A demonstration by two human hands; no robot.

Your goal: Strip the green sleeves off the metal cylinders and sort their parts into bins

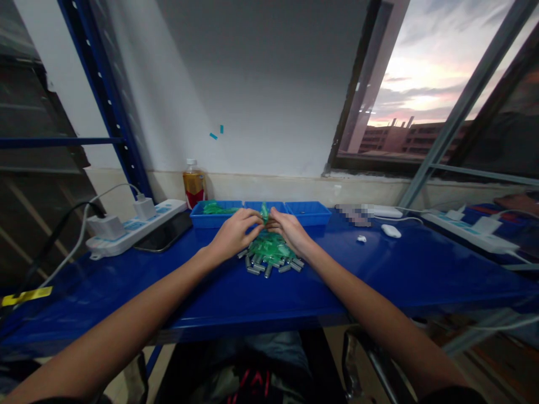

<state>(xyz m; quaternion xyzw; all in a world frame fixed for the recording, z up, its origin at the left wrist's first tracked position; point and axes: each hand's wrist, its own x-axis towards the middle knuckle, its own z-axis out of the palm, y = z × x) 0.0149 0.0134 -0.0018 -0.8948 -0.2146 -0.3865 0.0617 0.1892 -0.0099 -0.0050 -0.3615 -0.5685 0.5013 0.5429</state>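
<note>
You are holding your left hand (233, 234) and your right hand (291, 230) close together over the middle of the table (379, 275). Your fingers (254, 215) on both hands are pinching one small green piece (264, 211). The green piece is sitting up between your two hands, just above the pile (270, 255). The pile is lying on the table right under your hands. It is made of more green bits and little gray tubes. The tubes are lying along the near edge of the pile.

Three blue trays (307, 214) are standing in a row just behind your hands. The left tray is holding some green bits. A bottle (193, 191) with a white cap is standing near the wall, beside the left tray. A white power strip (135, 227) is lying to the left, with plugs in it. A dark phone (165, 237) is lying just beside it. Small white things (391, 230) are lying well off to the right.
</note>
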